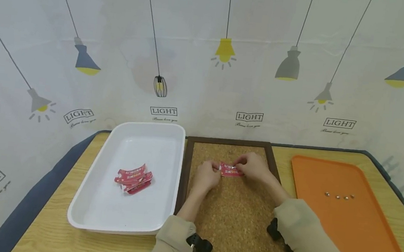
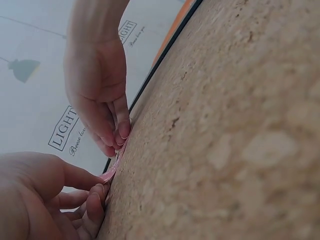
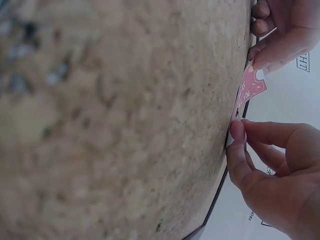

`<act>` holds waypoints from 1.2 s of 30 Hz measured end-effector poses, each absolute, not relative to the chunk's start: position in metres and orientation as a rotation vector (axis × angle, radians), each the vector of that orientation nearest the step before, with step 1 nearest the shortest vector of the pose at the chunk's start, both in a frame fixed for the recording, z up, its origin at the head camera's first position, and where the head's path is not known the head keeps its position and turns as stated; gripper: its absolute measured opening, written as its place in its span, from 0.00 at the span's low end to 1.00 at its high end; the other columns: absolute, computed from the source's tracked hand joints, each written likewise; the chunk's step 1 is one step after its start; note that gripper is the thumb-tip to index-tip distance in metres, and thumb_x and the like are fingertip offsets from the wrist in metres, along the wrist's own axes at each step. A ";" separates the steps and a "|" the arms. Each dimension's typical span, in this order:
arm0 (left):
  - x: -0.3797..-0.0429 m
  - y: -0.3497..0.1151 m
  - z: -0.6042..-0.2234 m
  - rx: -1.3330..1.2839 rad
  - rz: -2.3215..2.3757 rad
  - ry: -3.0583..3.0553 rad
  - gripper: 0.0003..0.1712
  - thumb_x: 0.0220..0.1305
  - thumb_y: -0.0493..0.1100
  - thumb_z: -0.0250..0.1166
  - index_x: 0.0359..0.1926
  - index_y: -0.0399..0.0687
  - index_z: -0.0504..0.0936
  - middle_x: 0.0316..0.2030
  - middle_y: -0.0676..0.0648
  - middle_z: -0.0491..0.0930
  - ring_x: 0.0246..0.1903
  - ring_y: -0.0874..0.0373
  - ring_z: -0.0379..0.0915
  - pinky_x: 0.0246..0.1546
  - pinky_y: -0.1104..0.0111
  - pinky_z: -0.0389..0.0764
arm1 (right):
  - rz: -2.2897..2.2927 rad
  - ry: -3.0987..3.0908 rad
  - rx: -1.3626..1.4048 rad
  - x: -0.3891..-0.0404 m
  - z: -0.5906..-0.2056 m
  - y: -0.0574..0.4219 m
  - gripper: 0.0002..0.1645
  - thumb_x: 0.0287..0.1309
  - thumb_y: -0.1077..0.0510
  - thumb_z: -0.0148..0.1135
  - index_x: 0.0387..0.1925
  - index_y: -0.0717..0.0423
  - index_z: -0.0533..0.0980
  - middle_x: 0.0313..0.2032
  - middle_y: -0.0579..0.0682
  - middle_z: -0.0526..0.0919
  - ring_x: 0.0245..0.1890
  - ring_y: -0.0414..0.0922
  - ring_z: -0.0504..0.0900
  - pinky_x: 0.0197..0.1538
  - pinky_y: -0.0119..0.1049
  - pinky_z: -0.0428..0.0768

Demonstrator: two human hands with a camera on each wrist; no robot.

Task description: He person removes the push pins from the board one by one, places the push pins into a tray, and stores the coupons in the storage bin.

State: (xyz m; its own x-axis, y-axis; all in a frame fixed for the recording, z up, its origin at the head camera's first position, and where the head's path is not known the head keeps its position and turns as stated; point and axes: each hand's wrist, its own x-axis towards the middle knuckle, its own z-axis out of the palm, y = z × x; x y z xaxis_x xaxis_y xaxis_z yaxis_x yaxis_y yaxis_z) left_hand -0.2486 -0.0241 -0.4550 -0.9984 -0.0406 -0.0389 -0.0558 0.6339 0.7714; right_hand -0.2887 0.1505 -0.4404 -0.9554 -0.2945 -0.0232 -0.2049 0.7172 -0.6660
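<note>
A red coupon (image 1: pixel 227 169) with pale lettering lies against the upper part of a framed cork board (image 1: pixel 239 226). My left hand (image 1: pixel 206 177) pinches its left end between thumb and fingers. At the coupon's right part, my right hand (image 1: pixel 253 167) has thumb and forefinger pressed together over a small silvery thumbtack (image 1: pixel 234 167), mostly hidden by the fingertips. In the right wrist view the coupon (image 3: pixel 250 90) tilts up off the cork between the left hand (image 3: pixel 287 37) and the right hand (image 3: pixel 280 160).
On the left, a white tray (image 1: pixel 121 221) bears a small pile of red coupons (image 1: pixel 134 178). An orange tray (image 1: pixel 353 239) on the right holds several silver thumbtacks (image 1: pixel 337 197). Behind the wooden table (image 1: pixel 54 209) hangs a lamp-printed cloth (image 1: pixel 199 80).
</note>
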 end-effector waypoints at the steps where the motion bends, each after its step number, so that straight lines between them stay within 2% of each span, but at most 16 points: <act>1: -0.249 -0.024 -0.455 -0.081 1.328 2.823 0.06 0.65 0.36 0.62 0.39 0.39 0.84 0.31 0.46 0.82 0.29 0.56 0.75 0.29 0.67 0.75 | -1.054 2.793 -0.403 -0.289 -0.440 0.150 0.11 0.64 0.65 0.59 0.41 0.66 0.85 0.36 0.56 0.87 0.27 0.41 0.78 0.30 0.33 0.74; 12: -0.250 -0.027 -0.457 -0.090 1.326 2.781 0.07 0.64 0.36 0.60 0.40 0.40 0.83 0.31 0.47 0.81 0.27 0.57 0.73 0.26 0.69 0.70 | -1.100 2.722 -0.292 -0.293 -0.442 0.140 0.10 0.66 0.63 0.62 0.39 0.68 0.84 0.30 0.55 0.87 0.25 0.42 0.84 0.28 0.32 0.81; 21: -0.249 -0.029 -0.457 -0.084 1.292 2.805 0.08 0.64 0.37 0.60 0.41 0.41 0.84 0.34 0.46 0.83 0.29 0.56 0.74 0.28 0.67 0.73 | -1.083 2.716 -0.230 -0.296 -0.440 0.131 0.06 0.60 0.65 0.67 0.32 0.67 0.84 0.25 0.55 0.86 0.23 0.44 0.86 0.28 0.34 0.83; 29: -0.251 -0.027 -0.458 -0.065 1.264 2.832 0.08 0.63 0.39 0.63 0.41 0.43 0.86 0.35 0.48 0.85 0.33 0.55 0.78 0.33 0.64 0.77 | -0.808 2.783 -0.237 -0.300 -0.434 0.127 0.07 0.60 0.66 0.66 0.26 0.62 0.84 0.20 0.49 0.82 0.18 0.39 0.76 0.22 0.28 0.72; 32: -0.251 -0.026 -0.457 -0.070 1.268 2.820 0.08 0.63 0.39 0.63 0.42 0.43 0.86 0.34 0.48 0.85 0.31 0.56 0.77 0.32 0.65 0.75 | -0.748 2.794 -0.270 -0.300 -0.432 0.126 0.13 0.61 0.66 0.65 0.20 0.60 0.82 0.16 0.47 0.78 0.15 0.38 0.71 0.20 0.28 0.67; 36: -0.252 -0.027 -0.457 -0.073 1.273 2.825 0.08 0.63 0.38 0.62 0.41 0.43 0.85 0.35 0.47 0.84 0.31 0.56 0.76 0.32 0.65 0.75 | -0.701 2.798 -0.310 -0.301 -0.431 0.125 0.22 0.62 0.66 0.62 0.11 0.56 0.74 0.11 0.44 0.71 0.13 0.37 0.65 0.19 0.28 0.62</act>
